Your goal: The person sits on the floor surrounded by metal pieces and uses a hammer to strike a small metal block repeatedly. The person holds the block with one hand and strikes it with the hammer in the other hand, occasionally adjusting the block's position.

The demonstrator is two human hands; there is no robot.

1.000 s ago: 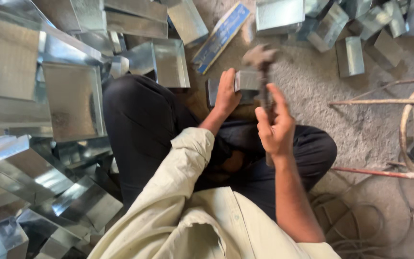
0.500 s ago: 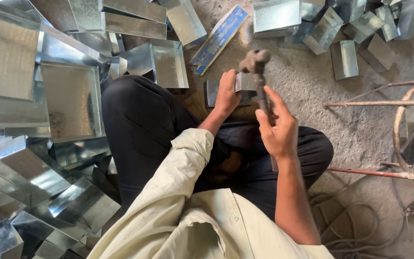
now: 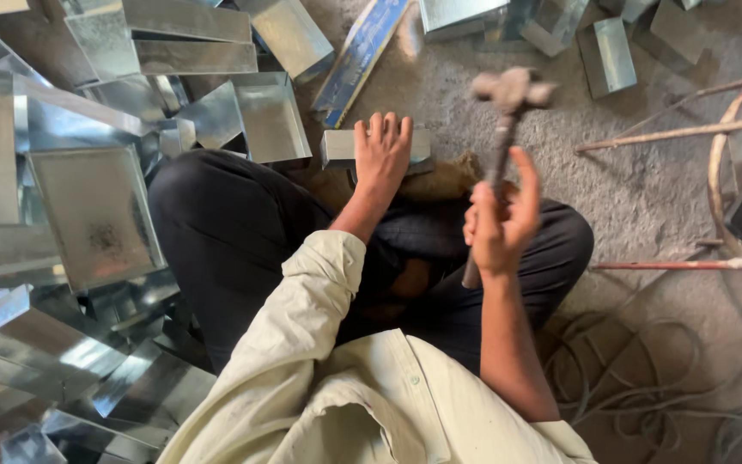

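- On the floor, just past our crossed legs, our left hand lies palm-down, fingers spread, pressing on a small folded metal piece.
- The metal piece sits on a brown cloth pad between our knees; the hand covers its middle, and both ends stick out from under it.
- Our right hand is closed around the handle of a hammer, thumb up along the shaft.
- The hammer stands nearly upright, its head raised above and to the right of the metal piece, well apart from it; the head is blurred.
- To our left, a heap of shiny metal trays and bent sheets lies stacked at all angles, touching our left knee.
- Ahead, more metal boxes are scattered on the gritty floor, and a blue flat bar lies slantwise near the metal piece.
- At right we see thin rusty rods and a tangle of wire on the floor.
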